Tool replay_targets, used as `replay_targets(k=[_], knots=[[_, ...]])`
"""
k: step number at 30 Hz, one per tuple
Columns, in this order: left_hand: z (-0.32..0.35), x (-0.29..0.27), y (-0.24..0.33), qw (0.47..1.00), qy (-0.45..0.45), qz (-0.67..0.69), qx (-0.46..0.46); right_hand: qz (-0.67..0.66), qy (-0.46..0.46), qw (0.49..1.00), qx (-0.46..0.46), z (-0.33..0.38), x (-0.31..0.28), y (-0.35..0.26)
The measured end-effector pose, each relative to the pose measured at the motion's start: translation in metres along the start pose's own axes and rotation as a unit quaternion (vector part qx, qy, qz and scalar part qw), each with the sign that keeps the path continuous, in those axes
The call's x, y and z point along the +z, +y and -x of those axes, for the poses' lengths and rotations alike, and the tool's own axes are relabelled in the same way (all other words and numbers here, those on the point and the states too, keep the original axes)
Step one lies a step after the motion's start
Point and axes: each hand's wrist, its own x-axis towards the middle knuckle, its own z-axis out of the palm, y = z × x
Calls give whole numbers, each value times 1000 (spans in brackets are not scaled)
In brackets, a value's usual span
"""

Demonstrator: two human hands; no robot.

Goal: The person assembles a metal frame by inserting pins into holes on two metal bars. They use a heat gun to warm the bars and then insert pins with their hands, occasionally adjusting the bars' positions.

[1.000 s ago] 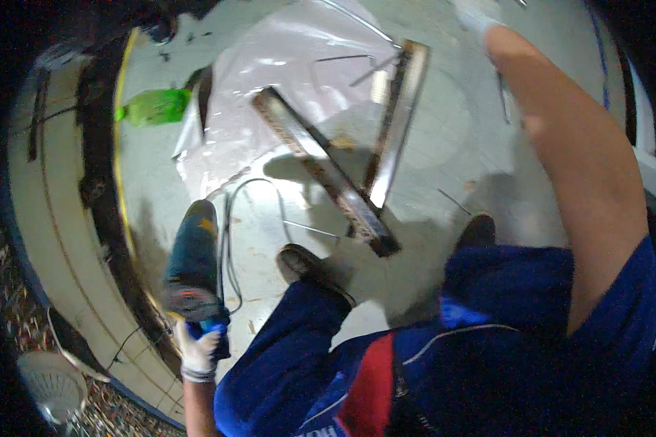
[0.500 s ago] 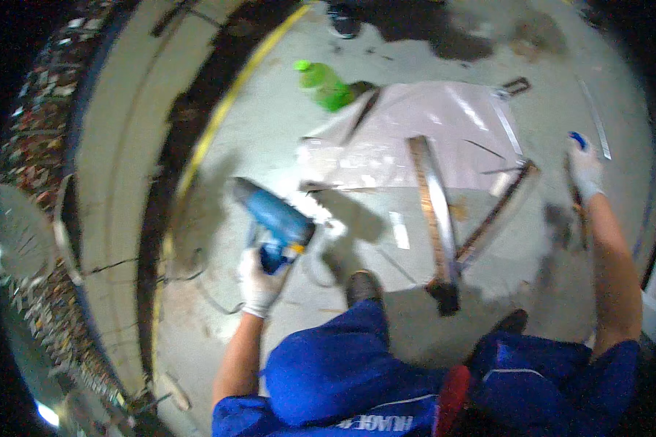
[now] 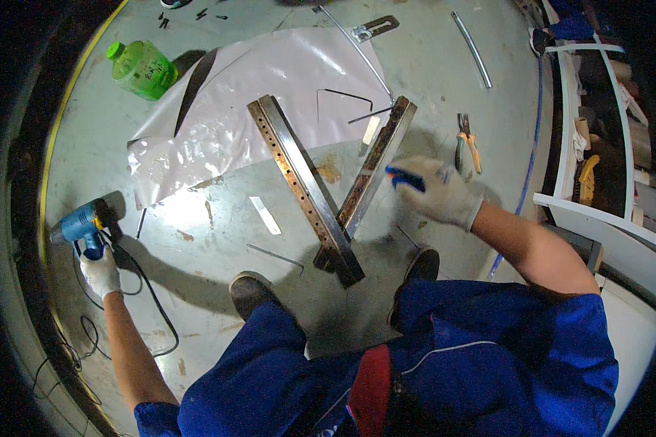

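Note:
My left hand [image 3: 100,275], in a whitish glove, is closed round the handle of a blue corded heat gun [image 3: 80,222], held at the left with its nozzle pointing left. My gloved right hand [image 3: 448,193] is closed on a small blue object [image 3: 406,180] with a reddish spot; its kind is unclear. That hand hovers just right of a rusty metal bar [image 3: 375,164]. A second metal bar [image 3: 295,171], with a row of holes, meets it in a V in front of my feet.
A pale plastic sheet [image 3: 226,109] lies beyond the bars, beside a green bottle [image 3: 144,71]. Pliers [image 3: 467,144], hex keys [image 3: 346,96] and a metal rod [image 3: 471,49] are scattered on the floor. A white-framed shelf [image 3: 565,124] stands at the right; a black cable [image 3: 157,298] loops near my left arm.
The view has swung to the right. My right hand has come left from beyond the pliers to beside the bars, still gripping the blue object. The heat gun stays in my left hand.

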Motion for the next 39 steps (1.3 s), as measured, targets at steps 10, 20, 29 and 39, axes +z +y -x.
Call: replay_targets(k=[10, 20, 29, 39], knots=[[-16, -13, 41, 979, -135, 138, 71, -41, -102, 993, -53, -20, 23, -53], [-36, 63, 42, 990, 22, 85, 107, 13, -108, 993, 43, 2, 17, -57], [-57, 61, -10, 995, 49, -32, 76, -11, -88, 995, 47, 2, 54, -29], [170, -14, 139, 899, -105, 229, 358, 8, -79, 963, 256, 51, 51, 84]])
